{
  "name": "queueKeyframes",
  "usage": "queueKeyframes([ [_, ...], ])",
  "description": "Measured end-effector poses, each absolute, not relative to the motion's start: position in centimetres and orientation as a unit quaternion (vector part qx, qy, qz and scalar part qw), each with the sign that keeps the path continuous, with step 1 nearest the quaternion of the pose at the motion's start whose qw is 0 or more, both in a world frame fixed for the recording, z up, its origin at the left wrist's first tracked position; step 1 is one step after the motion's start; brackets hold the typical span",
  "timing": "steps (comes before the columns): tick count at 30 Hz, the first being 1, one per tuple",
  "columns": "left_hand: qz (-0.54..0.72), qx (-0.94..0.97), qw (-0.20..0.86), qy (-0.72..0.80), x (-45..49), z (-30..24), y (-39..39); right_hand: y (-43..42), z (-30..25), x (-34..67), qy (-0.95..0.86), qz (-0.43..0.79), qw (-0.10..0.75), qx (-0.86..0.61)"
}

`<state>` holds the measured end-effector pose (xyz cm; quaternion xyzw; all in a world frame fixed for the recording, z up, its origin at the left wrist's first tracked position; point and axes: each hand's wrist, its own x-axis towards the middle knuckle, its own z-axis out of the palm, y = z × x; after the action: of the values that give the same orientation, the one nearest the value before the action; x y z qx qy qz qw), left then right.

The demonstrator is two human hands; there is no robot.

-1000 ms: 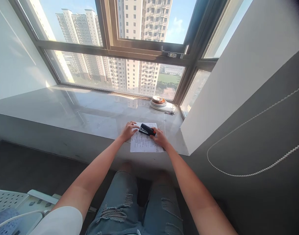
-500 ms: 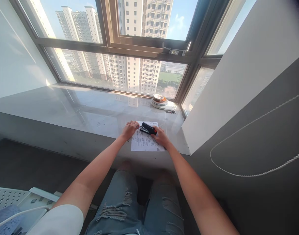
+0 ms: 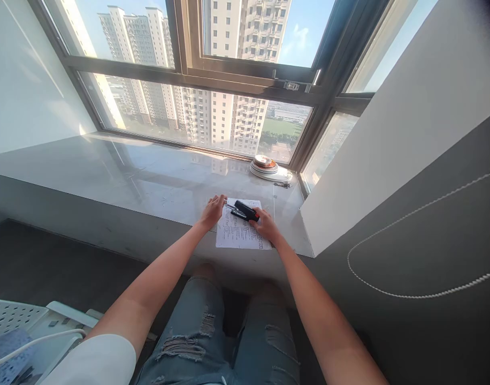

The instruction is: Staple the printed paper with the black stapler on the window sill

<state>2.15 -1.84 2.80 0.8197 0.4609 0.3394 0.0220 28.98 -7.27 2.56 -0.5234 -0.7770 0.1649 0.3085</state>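
Observation:
A printed sheet of paper (image 3: 239, 235) lies on the grey stone window sill (image 3: 157, 184) near its front edge. A black stapler with an orange end (image 3: 245, 210) rests on the sheet's top part. My right hand (image 3: 265, 224) grips the stapler at its orange rear end. My left hand (image 3: 213, 209) is at the sheet's top left corner, fingers curled, pinching the stapler's open metal front end.
A stack of round plates with a small dish on top (image 3: 267, 167) stands at the back right of the sill, with small dark keys (image 3: 284, 184) beside it. A white wall block (image 3: 349, 176) bounds the sill on the right. A white perforated rack (image 3: 16, 326) sits lower left.
Hands, stapler and paper keep their arrangement; my left fingers have shifted slightly onto the stapler's metal tip. The camera has turned a little, shifting the scene.

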Motion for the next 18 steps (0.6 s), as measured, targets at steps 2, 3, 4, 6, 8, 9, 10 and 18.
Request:
queueKeyframes([
  [2, 0.332, 0.831, 0.021, 0.446, 2.16, 2.91, -1.88, -7.25, 2.6, 28.98, -0.778, 0.163, 0.31, -0.522],
  [3, 0.328, 0.837, 0.022, 0.438, 2.14, 2.95, -1.88, -7.24, 2.61, 28.99, -0.779, 0.163, 0.311, -0.52],
  [4, 0.325, 0.842, 0.025, 0.43, 2.12, 2.97, -1.87, -7.22, 2.62, 29.0, -0.779, 0.162, 0.312, -0.518],
  [6, 0.325, 0.848, 0.037, 0.417, 2.04, 2.94, -1.82, -7.18, 2.62, 29.0, -0.779, 0.162, 0.315, -0.517],
  [8, 0.33, 0.852, 0.054, 0.402, 1.98, 2.87, -1.74, -7.15, 2.6, 29.0, -0.779, 0.163, 0.315, -0.518],
  [9, 0.334, 0.853, 0.059, 0.397, 1.95, 2.83, -1.7, -7.14, 2.58, 29.0, -0.778, 0.163, 0.315, -0.519],
  [10, 0.338, 0.853, 0.063, 0.394, 1.94, 2.78, -1.65, -7.13, 2.56, 29.0, -0.778, 0.164, 0.314, -0.52],
  [18, 0.343, 0.856, 0.055, 0.383, 1.87, 2.45, -1.45, -7.19, 2.41, 29.09, -0.775, 0.165, 0.313, -0.524],
])
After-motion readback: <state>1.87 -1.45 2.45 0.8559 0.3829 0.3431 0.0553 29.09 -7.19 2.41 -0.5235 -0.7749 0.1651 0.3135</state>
